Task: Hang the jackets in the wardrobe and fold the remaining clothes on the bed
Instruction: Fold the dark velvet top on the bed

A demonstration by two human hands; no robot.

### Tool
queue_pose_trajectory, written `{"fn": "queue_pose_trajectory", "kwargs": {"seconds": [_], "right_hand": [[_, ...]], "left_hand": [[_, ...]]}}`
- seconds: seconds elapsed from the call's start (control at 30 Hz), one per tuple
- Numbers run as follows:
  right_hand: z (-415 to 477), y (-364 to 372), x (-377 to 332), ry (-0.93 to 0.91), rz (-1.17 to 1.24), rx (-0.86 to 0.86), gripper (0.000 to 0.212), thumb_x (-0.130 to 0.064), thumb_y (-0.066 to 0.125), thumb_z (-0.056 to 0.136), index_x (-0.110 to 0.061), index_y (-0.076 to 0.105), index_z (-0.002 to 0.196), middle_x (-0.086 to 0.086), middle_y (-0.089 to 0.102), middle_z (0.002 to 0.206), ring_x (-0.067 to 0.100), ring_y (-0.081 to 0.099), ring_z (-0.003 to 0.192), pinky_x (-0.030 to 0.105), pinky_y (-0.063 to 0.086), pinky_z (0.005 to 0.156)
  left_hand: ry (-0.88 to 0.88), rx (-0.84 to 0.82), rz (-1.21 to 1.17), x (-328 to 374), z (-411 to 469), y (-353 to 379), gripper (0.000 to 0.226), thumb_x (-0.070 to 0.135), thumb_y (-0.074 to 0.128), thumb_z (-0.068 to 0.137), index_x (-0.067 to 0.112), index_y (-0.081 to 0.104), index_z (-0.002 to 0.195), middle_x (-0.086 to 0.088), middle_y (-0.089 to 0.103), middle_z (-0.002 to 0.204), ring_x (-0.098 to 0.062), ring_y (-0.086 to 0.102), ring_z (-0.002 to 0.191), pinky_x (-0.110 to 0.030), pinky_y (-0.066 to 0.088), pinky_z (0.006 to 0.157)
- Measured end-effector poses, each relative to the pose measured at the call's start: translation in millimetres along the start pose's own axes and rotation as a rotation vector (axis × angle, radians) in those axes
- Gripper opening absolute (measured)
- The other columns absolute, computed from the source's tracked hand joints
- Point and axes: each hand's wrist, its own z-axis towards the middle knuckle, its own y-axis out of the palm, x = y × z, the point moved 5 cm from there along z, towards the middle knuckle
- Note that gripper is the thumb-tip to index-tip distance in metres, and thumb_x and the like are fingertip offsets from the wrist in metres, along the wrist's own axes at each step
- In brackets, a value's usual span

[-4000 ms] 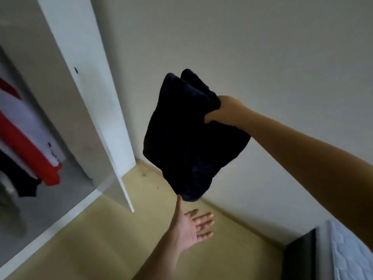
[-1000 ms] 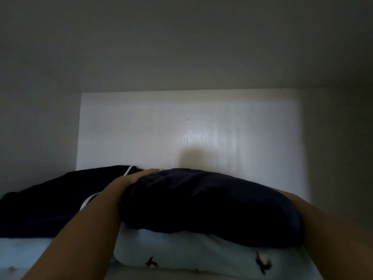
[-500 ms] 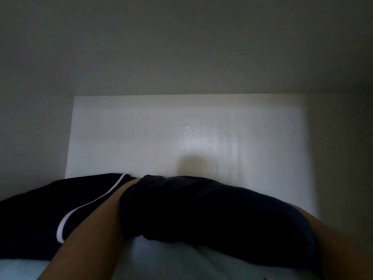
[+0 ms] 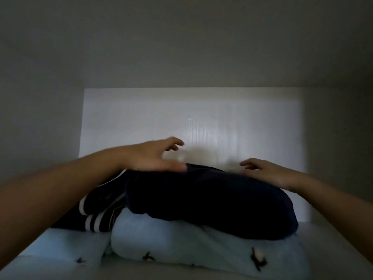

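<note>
— Left hand [image 4: 153, 156] and right hand [image 4: 266, 172] have lifted off the bundle [image 4: 201, 199]?
— Yes. Both hover over its back edge, fingers loose, holding nothing. It lies on the fleece [image 4: 191, 247], at mid-shelf [image 4: 333, 245].

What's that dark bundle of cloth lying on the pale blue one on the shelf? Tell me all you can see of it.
The dark bundle is a navy, almost black garment, soft and thick-looking, folded into a rounded pad. It lies on the pale blue cloth with small dark prints, inside a white compartment. Its left end meets a dark garment with white stripes. The left hand and right hand, fingers loose, are at its far top edge; contact is unclear.
</note>
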Motion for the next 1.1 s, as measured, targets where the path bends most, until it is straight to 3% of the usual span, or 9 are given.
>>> {"fn": "queue_pose_trajectory", "kwargs": {"seconds": [0.13,0.23,0.37,0.53,0.63,0.7,0.77,0.9,1.1], "right_hand": [[-44,32,-48,-0.321,-0.343,-0.093,0.083,-0.084,0.057,0.060,-0.057,0.028,0.133,-0.033,0.040,0.133,-0.012,0.042,0.114,0.014,0.036,0.094],[-49,46,-43,-0.395,-0.614,-0.041,0.094,-0.070,0.062,0.064,-0.051,0.012,0.142,-0.030,0.033,0.138,-0.007,0.037,0.116,0.015,0.032,0.091],[-50,45,-38,-0.279,-0.585,-0.081,0.086,-0.051,0.066,0.073,-0.042,0.019,0.144,-0.016,0.047,0.133,0.005,0.048,0.113,0.025,0.043,0.096],[-44,38,-51,-0.158,-0.375,-0.384,0.064,-0.061,0.051,0.086,-0.032,0.036,0.142,-0.011,0.048,0.137,0.005,0.050,0.118,0.019,0.040,0.101],[-13,26,-63,-0.077,-0.199,-0.333,0.055,-0.054,0.030,0.098,-0.019,0.051,0.135,-0.002,0.053,0.136,0.012,0.053,0.120,0.022,0.036,0.105],[9,43,-56,-0.054,-0.261,-0.306,0.056,-0.047,0.023,0.101,-0.014,0.041,0.143,0.004,0.041,0.147,0.017,0.041,0.133,0.024,0.025,0.111],[28,64,-33,0.010,-0.350,-0.331,0.060,-0.051,0.020,0.100,-0.018,0.024,0.150,0.005,0.023,0.157,0.018,0.023,0.143,0.030,0.012,0.116],[46,65,15,0.274,-0.250,-0.347,0.071,-0.065,0.025,0.093,-0.020,0.029,0.149,0.007,0.026,0.155,0.022,0.028,0.141,0.032,0.017,0.112],[41,60,21,0.353,-0.265,-0.338,0.072,-0.064,0.027,0.093,-0.019,0.032,0.148,0.010,0.031,0.153,0.025,0.039,0.135,0.035,0.027,0.111]], "left_hand": [[0.269,-0.014,0.456,31,-14,50,0.111,0.077,0.059,0.062,0.045,-0.006,0.145,0.014,0.025,0.150,-0.006,0.032,0.132,-0.031,0.033,0.107],[0.237,-0.044,0.632,25,-4,59,0.100,0.053,0.063,0.074,0.035,0.000,0.149,0.006,0.032,0.147,-0.014,0.037,0.130,-0.036,0.036,0.105],[0.058,-0.189,0.542,4,-3,38,0.075,0.030,0.064,0.080,0.035,0.025,0.144,0.007,0.044,0.140,-0.012,0.047,0.121,-0.029,0.041,0.097],[-0.297,-0.611,0.679,-17,-12,30,0.071,0.030,0.067,0.085,0.029,0.028,0.145,-0.002,0.044,0.142,-0.019,0.045,0.128,-0.035,0.037,0.106],[-0.407,-0.329,1.018,-1,25,3,0.053,0.032,0.052,0.093,0.021,0.036,0.143,-0.007,0.045,0.141,-0.027,0.045,0.129,-0.043,0.035,0.105],[-0.323,-0.056,0.757,14,56,20,0.051,0.041,0.040,0.097,0.025,0.031,0.145,-0.008,0.039,0.146,-0.030,0.039,0.132,-0.047,0.028,0.108],[-0.262,-0.155,0.365,15,75,68,0.057,0.055,0.028,0.097,0.031,0.024,0.148,-0.007,0.025,0.155,-0.031,0.029,0.139,-0.049,0.019,0.114],[-0.546,-0.336,0.192,-47,89,119,0.071,0.079,0.015,0.083,0.049,0.004,0.146,-0.007,-0.009,0.159,-0.040,0.001,0.144,-0.063,-0.001,0.112],[-0.519,-0.428,0.224,-49,92,115,0.063,0.058,0.020,0.097,0.026,0.017,0.151,-0.006,0.020,0.157,-0.027,0.025,0.141,-0.041,0.018,0.115]]}}
